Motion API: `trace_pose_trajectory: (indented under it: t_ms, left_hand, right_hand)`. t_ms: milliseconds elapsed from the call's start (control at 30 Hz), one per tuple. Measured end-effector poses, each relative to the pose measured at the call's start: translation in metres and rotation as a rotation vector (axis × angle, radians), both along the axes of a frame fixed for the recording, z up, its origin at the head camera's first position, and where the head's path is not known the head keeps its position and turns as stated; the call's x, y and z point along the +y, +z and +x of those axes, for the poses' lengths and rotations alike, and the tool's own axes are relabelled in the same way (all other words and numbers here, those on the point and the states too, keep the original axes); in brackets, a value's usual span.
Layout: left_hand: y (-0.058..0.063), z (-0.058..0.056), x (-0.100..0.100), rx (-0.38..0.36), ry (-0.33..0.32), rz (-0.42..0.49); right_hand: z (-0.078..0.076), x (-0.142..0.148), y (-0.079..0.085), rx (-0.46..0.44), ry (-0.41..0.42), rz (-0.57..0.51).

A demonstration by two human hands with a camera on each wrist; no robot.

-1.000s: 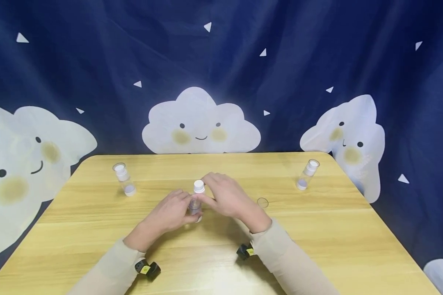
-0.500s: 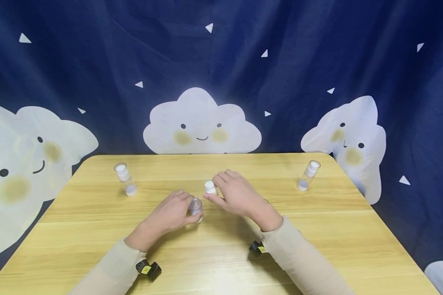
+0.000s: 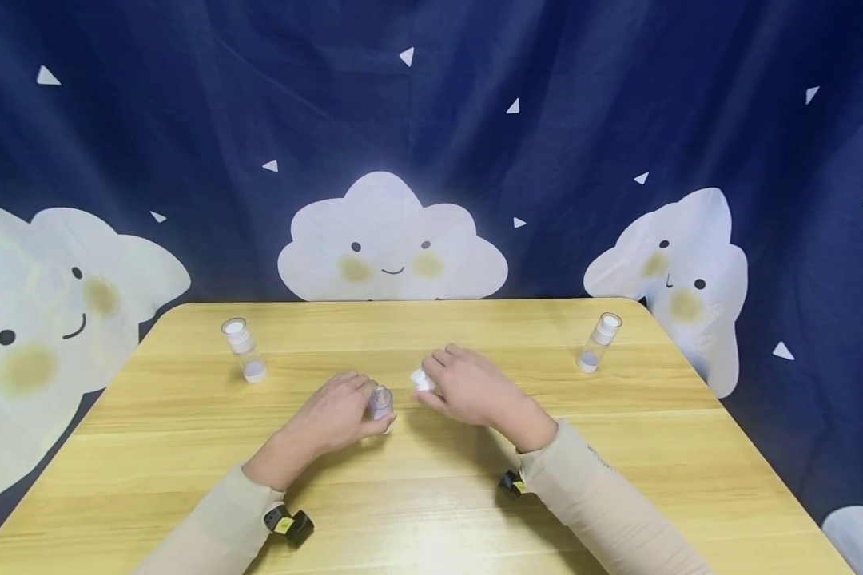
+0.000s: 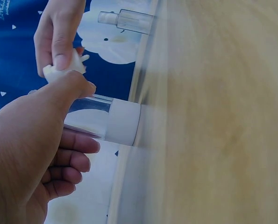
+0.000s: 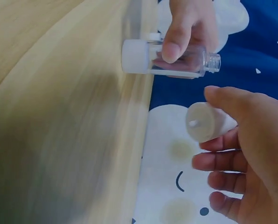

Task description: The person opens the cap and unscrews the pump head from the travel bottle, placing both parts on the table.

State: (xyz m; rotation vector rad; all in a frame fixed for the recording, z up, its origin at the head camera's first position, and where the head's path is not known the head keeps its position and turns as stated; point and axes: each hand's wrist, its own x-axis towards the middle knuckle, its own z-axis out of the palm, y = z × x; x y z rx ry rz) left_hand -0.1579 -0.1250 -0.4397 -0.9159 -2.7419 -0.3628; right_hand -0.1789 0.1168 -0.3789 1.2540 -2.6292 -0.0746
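My left hand (image 3: 336, 409) grips a small clear bottle (image 3: 381, 401) with a white base, upright at the middle of the table. Its threaded neck (image 5: 213, 62) is bare in the right wrist view. Just to the right, my right hand (image 3: 471, 387) pinches a white pump top (image 3: 423, 380) between thumb and fingers, apart from the bottle. The pump top is tilted, and its hollow underside with a short stem (image 5: 193, 123) shows in the right wrist view. In the left wrist view, the bottle's white base (image 4: 124, 122) sits at the tabletop.
Two similar bottles with white tops and clear caps stand farther back, a left bottle (image 3: 243, 351) and a right bottle (image 3: 599, 343). The wooden table (image 3: 431, 511) ends at a dark blue curtain (image 3: 431, 104) printed with clouds.
The white pump top has come off the bottle neck, moved right with my right hand and tilted over. My left hand stays on the bottle. A clear ring-shaped item is now hidden by the right hand.
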Motion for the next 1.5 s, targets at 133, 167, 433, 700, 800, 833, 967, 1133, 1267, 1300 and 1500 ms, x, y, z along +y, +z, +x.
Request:
trace_pose_trajectory:
  t_ms: [133, 167, 433, 700, 800, 833, 967, 1133, 1267, 1300, 1500]
  left_hand:
    - [-0.001, -0.001, 0.000, -0.008, -0.003, 0.004]
    - [-0.001, -0.001, 0.000, -0.007, -0.004, 0.005]
    - [-0.001, -0.003, -0.002, -0.020, -0.006, 0.020]
    - [-0.001, -0.003, -0.003, -0.031, -0.004, 0.018]
    - [-0.002, -0.003, -0.004, -0.034, -0.002, 0.013]
    - [-0.001, -0.003, -0.004, -0.035, -0.001, 0.011]
    - [-0.001, -0.003, -0.004, -0.043, 0.004, 0.008]
    - [0.000, -0.003, -0.003, -0.048, 0.005, 0.012]
    - [0.001, -0.004, -0.003, -0.053, 0.010, 0.011]
    - [0.001, -0.003, -0.003, -0.055, 0.013, 0.012]
    - [0.001, -0.003, -0.003, -0.051, 0.008, 0.015]
  right_hand:
    - [0.001, 0.001, -0.002, -0.044, -0.035, 0.047]
    - [0.001, 0.001, -0.003, -0.052, -0.039, 0.059]
    - [0.001, 0.000, -0.010, -0.145, -0.093, 0.162]
    - [0.001, -0.001, -0.016, -0.244, -0.157, 0.261]
    - [0.002, -0.002, -0.017, -0.282, -0.179, 0.268]
    - [0.003, -0.002, -0.018, -0.293, -0.185, 0.266]
    - [0.003, -0.003, -0.020, -0.326, -0.203, 0.257]
    - [0.005, -0.002, -0.023, -0.353, -0.214, 0.229]
    - [0.005, -0.001, -0.026, -0.361, -0.221, 0.196]
    - [0.005, -0.001, -0.027, -0.359, -0.224, 0.193]
    - [0.006, 0.000, -0.031, -0.339, -0.241, 0.166]
